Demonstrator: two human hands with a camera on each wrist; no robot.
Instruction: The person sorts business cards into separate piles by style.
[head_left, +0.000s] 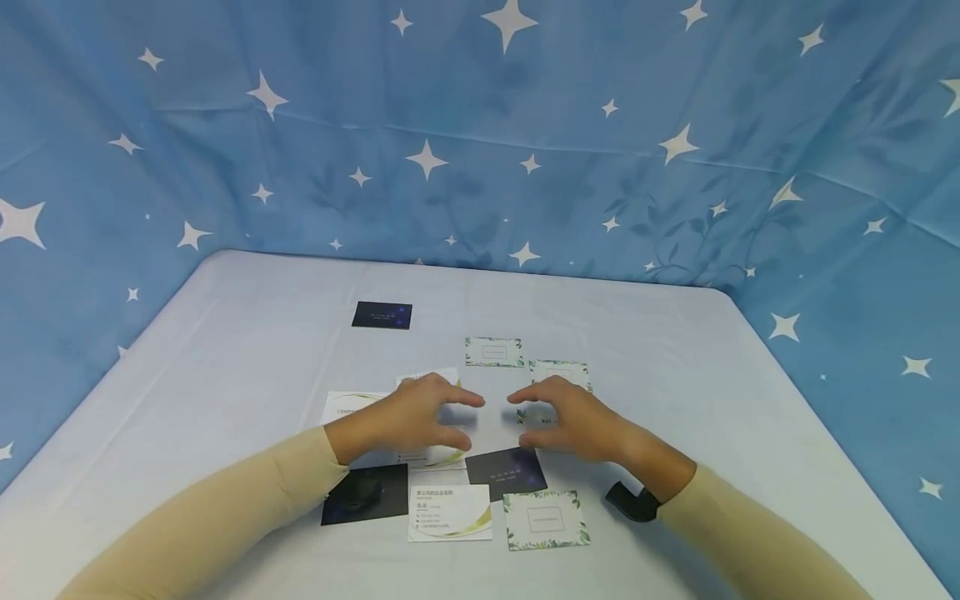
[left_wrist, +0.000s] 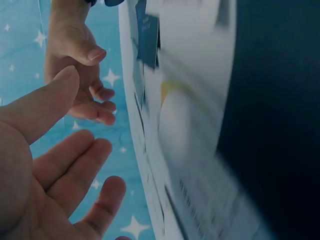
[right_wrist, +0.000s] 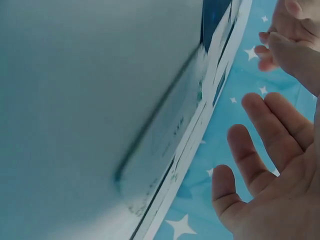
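Note:
My left hand (head_left: 422, 414) hovers over white cards with gold curves (head_left: 351, 405), partly hiding them. Facing it, my right hand (head_left: 581, 419) is above floral-bordered cards and partly covers one (head_left: 536, 414). Both hands have spread, loosely bent fingers and hold nothing; a gap separates them. In the left wrist view, the left palm (left_wrist: 60, 185) and its separated fingers show. The right wrist view likewise shows bare right-hand fingers (right_wrist: 280, 160). Below the gap lies a dark card (head_left: 507, 473). Nearer are another dark card (head_left: 386, 493), a gold-curved white card (head_left: 450, 513) and a floral card (head_left: 547, 520).
Farther back on the white table (head_left: 645, 333) are a separate dark card (head_left: 382, 315) and a floral card (head_left: 494, 352). A black band (head_left: 632, 502) is at the right wrist. Behind the table hangs a blue curtain (head_left: 465, 92) with white stars.

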